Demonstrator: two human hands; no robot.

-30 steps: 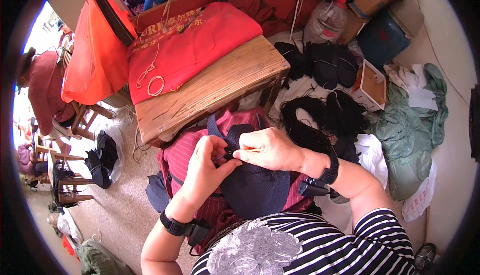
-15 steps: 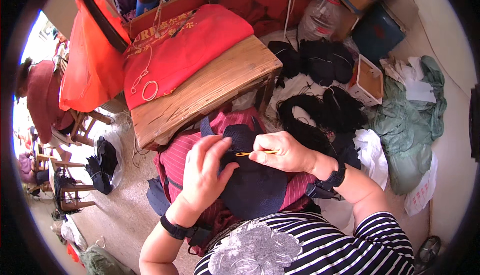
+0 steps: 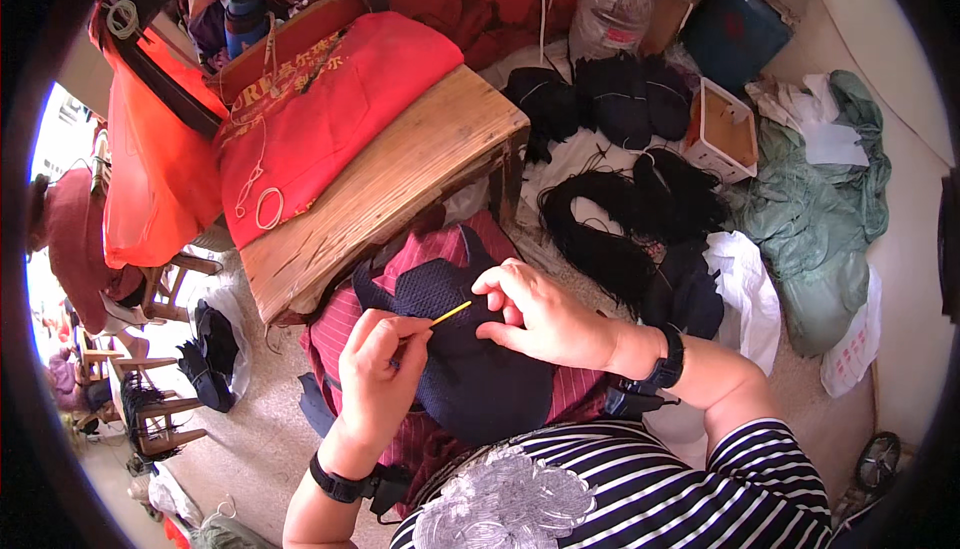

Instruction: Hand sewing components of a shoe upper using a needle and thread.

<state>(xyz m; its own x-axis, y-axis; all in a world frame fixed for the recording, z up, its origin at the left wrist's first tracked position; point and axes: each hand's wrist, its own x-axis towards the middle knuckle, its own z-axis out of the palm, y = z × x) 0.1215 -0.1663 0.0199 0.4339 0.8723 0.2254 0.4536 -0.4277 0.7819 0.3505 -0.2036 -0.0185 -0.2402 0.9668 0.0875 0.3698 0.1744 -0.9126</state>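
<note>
My left hand [image 3: 382, 354] pinches a thin yellow stick [image 3: 450, 313] between thumb and fingertips, its free end pointing up and to the right. A little to the right, my right hand [image 3: 550, 319] is open, its thumb apart from the half-bent fingers, close to the stick's tip. Whether a thread runs between them is too fine to tell. Beneath both hands, a dark navy fabric piece [image 3: 490, 384] with a mesh-like knitted part [image 3: 435, 291] lies over my lap, on dark red striped cloth [image 3: 335, 344].
Ahead stands a wooden bench [image 3: 390, 164] with a red cloth [image 3: 340, 79] on it. To the right lie black yarn [image 3: 590, 239], dark bundles [image 3: 625, 104], a white box [image 3: 722, 134] and a green sack [image 3: 810, 229]. At far left, a person [image 3: 75, 249] is near wooden stools [image 3: 160, 414].
The yellow stick has passed from my right hand to my left. My right hand has let go, its fingers spreading apart, and the view has shifted slightly.
</note>
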